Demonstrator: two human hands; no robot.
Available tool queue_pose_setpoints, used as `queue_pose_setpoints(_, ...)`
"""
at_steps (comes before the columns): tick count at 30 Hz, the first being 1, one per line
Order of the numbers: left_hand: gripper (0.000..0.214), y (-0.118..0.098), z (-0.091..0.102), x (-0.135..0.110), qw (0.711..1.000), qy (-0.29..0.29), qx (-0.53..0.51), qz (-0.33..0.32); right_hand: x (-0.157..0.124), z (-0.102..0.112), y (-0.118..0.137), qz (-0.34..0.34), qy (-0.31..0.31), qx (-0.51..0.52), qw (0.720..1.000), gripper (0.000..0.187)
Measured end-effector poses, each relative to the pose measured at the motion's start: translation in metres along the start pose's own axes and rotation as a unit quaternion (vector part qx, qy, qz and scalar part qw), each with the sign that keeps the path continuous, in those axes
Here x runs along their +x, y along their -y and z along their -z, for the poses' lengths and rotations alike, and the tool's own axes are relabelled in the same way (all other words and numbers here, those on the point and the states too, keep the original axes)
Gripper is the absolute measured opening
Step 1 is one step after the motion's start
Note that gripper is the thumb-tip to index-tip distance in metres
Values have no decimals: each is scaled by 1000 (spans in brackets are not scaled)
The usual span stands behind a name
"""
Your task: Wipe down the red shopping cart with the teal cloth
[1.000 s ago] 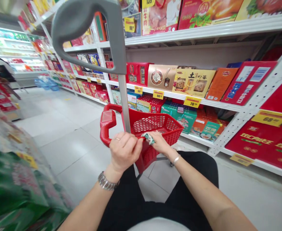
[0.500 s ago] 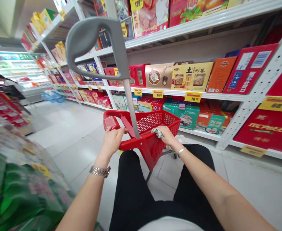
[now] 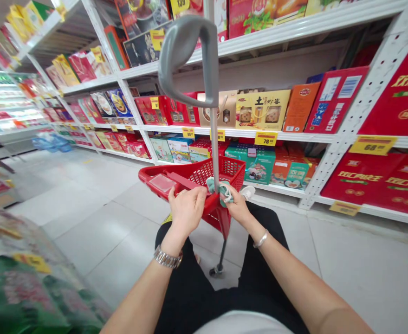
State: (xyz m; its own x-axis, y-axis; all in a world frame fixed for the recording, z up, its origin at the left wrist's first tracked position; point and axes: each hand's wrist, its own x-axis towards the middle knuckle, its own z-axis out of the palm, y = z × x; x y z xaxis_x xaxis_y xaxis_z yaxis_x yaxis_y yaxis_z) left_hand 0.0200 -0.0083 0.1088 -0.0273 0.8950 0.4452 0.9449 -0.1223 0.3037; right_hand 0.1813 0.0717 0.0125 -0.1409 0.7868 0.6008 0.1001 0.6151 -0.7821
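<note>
A red plastic shopping basket cart [image 3: 236, 171] stands before my knees, with a grey pole [image 3: 214, 144] rising from its near end to a grey loop handle [image 3: 166, 60]. My left hand [image 3: 187, 211] is curled over the cart's near rim, left of the pole; some fingertips are hidden. In my right hand [image 3: 236, 204] is a crumpled green and white cloth [image 3: 226, 192]. It lies against the foot of the pole, bunched on both sides of it. A caster wheel [image 3: 216, 271] shows on the floor between my legs.
White shelving [image 3: 308, 137] with gift boxes [image 3: 262, 110] and yellow price tags [image 3: 266, 138] runs along the far side and right. Green packages [image 3: 19, 292] are piled at the near left. Blue wrapped goods [image 3: 52, 143] lie on the tiled floor [image 3: 95, 208] farther off.
The cart has turned, and its pole and handle stand farther right in view. My left hand has come closer to the pole. The cloth in my right hand has moved to the pole's foot.
</note>
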Motion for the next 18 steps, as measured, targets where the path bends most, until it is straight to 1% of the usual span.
queue_pose_setpoints(3,46,-19,-6,-5,998,-3,-56,-33,-6,12,6,-32,-67,-9,997,40)
queue_pose_setpoints(5,45,-22,-6,-2,992,-14,-105,-63,-11,20,12,-48,-101,-24,993,41)
queue_pose_setpoints(6,45,-19,-4,3,989,-27,-122,-79,-15,24,16,-57,-117,-33,991,42)
queue_pose_setpoints(8,46,-5,3,20,986,-69,-118,-100,-24,29,24,-75,-146,-51,985,42)
queue_pose_setpoints(9,46,6,7,31,987,-94,-92,-96,-29,30,29,-77,-155,-58,983,41)
queue_pose_setpoints(10,47,19,11,44,989,-108,-59,-79,-34,31,33,-70,-158,-64,983,41)
queue_pose_setpoints(11,48,32,14,57,992,-107,-29,-56,-39,31,37,-53,-154,-70,984,40)
queue_pose_setpoints(12,50,45,16,71,995,-90,-3,-32,-42,29,41,-27,-142,-78,986,41)
queue_pose_setpoints(14,51,69,14,93,999,-23,28,-8,-46,25,48,36,-107,-102,988,48)
queue_pose_setpoints(15,48,77,10,101,999,4,29,-12,-46,22,50,66,-88,-119,987,54)
queue_pose_setpoints(16,46,84,6,107,999,19,28,-18,-44,19,53,91,-70,-138,984,59)
queue_pose_setpoints(18,42,91,-5,114,999,30,23,-31,-38,12,57,120,-38,-179,976,65)
